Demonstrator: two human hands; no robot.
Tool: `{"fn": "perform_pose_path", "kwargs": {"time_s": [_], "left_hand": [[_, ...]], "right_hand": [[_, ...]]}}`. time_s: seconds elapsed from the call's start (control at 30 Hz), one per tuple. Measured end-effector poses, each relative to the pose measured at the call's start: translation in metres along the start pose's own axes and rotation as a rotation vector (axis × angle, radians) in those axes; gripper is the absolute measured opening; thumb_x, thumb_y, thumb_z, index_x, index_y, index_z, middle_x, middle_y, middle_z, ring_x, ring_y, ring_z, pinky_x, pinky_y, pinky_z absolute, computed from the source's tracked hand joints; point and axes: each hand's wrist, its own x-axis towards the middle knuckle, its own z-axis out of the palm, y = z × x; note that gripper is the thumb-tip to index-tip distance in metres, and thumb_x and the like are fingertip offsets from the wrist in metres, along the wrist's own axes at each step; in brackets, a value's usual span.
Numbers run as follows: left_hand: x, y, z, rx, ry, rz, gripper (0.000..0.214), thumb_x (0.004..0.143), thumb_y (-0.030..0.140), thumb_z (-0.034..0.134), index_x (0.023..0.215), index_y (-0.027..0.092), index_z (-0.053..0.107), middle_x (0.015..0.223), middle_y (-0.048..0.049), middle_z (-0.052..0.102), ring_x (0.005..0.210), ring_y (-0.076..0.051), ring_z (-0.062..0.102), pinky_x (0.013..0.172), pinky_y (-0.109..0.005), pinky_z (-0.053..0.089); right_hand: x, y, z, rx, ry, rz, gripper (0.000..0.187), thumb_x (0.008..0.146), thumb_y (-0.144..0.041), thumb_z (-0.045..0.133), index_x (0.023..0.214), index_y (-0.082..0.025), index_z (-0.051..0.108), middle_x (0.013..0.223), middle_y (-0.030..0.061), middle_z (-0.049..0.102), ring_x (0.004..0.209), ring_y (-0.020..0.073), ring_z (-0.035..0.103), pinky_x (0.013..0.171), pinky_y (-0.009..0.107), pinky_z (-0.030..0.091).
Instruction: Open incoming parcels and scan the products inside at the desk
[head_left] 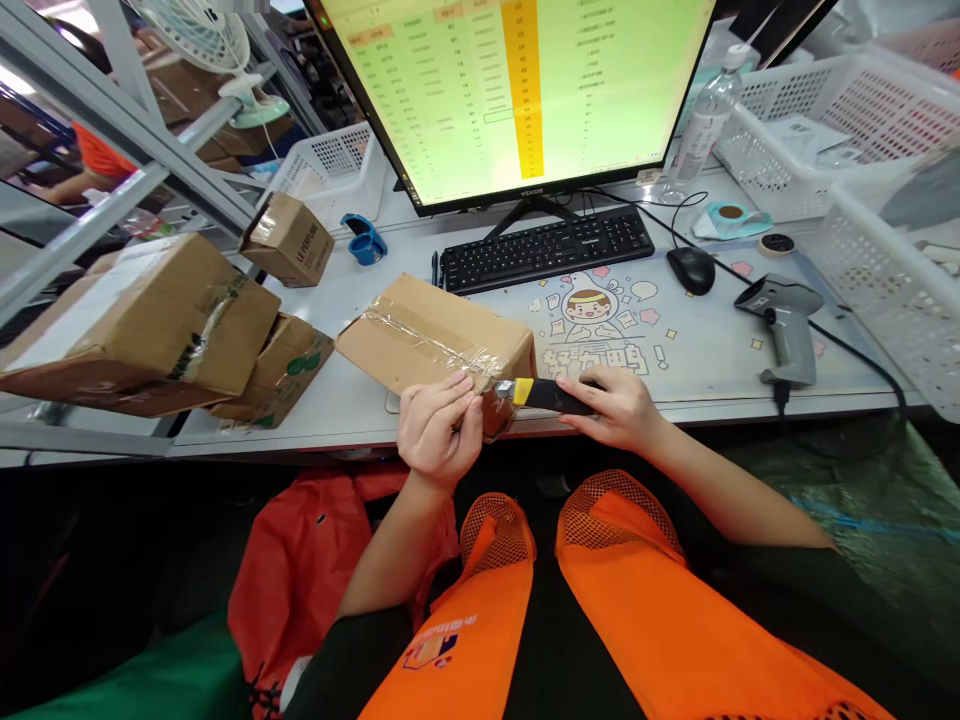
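Note:
A taped cardboard box (442,325) lies at the desk's front edge, slightly turned. My left hand (441,425) is closed at its near corner, fingers bent against the taped edge. In my right hand (615,408) is a utility knife (551,394) with a black and yellow handle. Its metal tip points left and meets the box's right end, close to my left fingertips. Whether the blade has gone into the tape cannot be made out.
Stacked cardboard boxes (150,320) stand left, near a small carton (289,240) and a blue tape dispenser (365,242). Behind are a monitor (517,90) and keyboard (547,248). To the right are a mouse (691,270), a corded barcode scanner (784,325) and white baskets (892,260).

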Motion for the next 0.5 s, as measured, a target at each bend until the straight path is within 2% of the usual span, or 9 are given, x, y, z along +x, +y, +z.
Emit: {"fn": "perform_pose_path", "kwargs": {"time_s": [0.13, 0.23, 0.37, 0.5], "left_hand": [[0.0, 0.001, 0.001, 0.003, 0.015, -0.004, 0.016, 0.089, 0.008, 0.073, 0.096, 0.021, 0.068, 0.095, -0.0056, 0.082, 0.092, -0.025, 0.082, 0.079, -0.038, 0.059], [0.0, 0.0, 0.002, -0.018, 0.011, -0.001, 0.018, 0.089, 0.006, 0.073, 0.097, 0.02, 0.067, 0.095, -0.0065, 0.081, 0.093, -0.025, 0.082, 0.08, -0.037, 0.059], [-0.001, -0.006, 0.004, -0.055, 0.022, -0.005, 0.019, 0.088, 0.005, 0.073, 0.098, 0.02, 0.068, 0.096, -0.0072, 0.081, 0.094, -0.024, 0.082, 0.082, -0.037, 0.059], [-0.007, -0.016, -0.007, -0.107, 0.074, -0.03, 0.011, 0.091, 0.014, 0.072, 0.093, 0.023, 0.066, 0.092, -0.0037, 0.08, 0.087, -0.024, 0.081, 0.083, -0.042, 0.061]], "right_hand": [[0.001, 0.004, -0.003, -0.064, 0.01, 0.01, 0.041, 0.098, -0.046, 0.074, 0.134, -0.025, 0.077, 0.092, 0.0079, 0.069, 0.081, 0.0199, 0.063, 0.072, 0.031, 0.051], [-0.003, 0.01, -0.007, -0.131, 0.013, 0.108, 0.04, 0.097, -0.046, 0.075, 0.132, -0.028, 0.078, 0.094, 0.008, 0.071, 0.082, 0.0209, 0.065, 0.073, 0.032, 0.053], [-0.009, 0.018, -0.013, -0.121, 0.099, 0.26, 0.041, 0.098, -0.043, 0.072, 0.132, -0.02, 0.077, 0.093, 0.0101, 0.073, 0.079, 0.0216, 0.068, 0.07, 0.033, 0.056], [-0.027, 0.025, -0.027, 0.028, 0.103, 0.197, 0.041, 0.097, -0.047, 0.072, 0.129, -0.022, 0.078, 0.096, 0.0104, 0.076, 0.08, 0.0228, 0.072, 0.07, 0.035, 0.059]]}}
